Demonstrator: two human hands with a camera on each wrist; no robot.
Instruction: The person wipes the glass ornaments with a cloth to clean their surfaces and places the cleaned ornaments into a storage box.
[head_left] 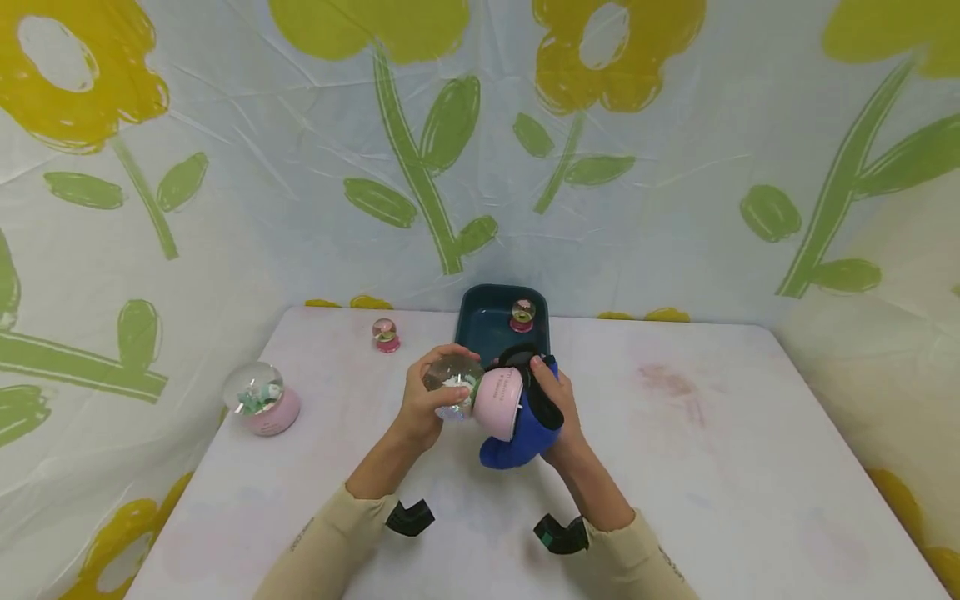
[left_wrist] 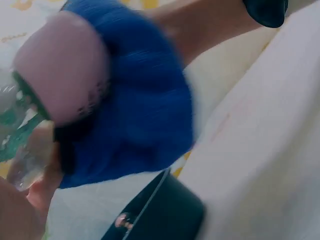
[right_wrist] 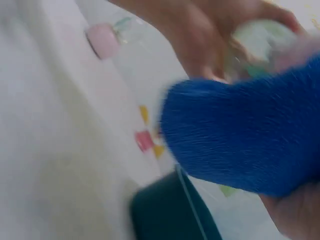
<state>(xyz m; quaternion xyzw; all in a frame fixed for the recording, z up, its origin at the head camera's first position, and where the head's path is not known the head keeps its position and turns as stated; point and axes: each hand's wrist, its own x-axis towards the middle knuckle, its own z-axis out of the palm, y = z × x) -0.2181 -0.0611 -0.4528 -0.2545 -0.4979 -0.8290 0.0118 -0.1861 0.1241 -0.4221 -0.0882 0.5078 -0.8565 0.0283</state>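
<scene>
A large snow globe with a pink base (head_left: 497, 403) is held on its side over the table. My left hand (head_left: 417, 403) grips its clear glass dome (head_left: 453, 377), the thumb lying across the front. With my right hand (head_left: 564, 410) I hold a fuzzy blue cloth with black trim (head_left: 529, 429) against the underside of the base. In the left wrist view the blue cloth (left_wrist: 140, 100) bunches behind the pink base (left_wrist: 65, 70). From the right wrist the cloth (right_wrist: 235, 130) hides most of the globe.
A dark teal tray (head_left: 480, 321) stands behind the hands, a small snow globe (head_left: 522, 315) inside it. Left of the tray is another small snow globe (head_left: 386, 335). A large pink-based snow globe (head_left: 262, 400) stands at the table's left edge. Flowered fabric (head_left: 300, 150) hangs around the table.
</scene>
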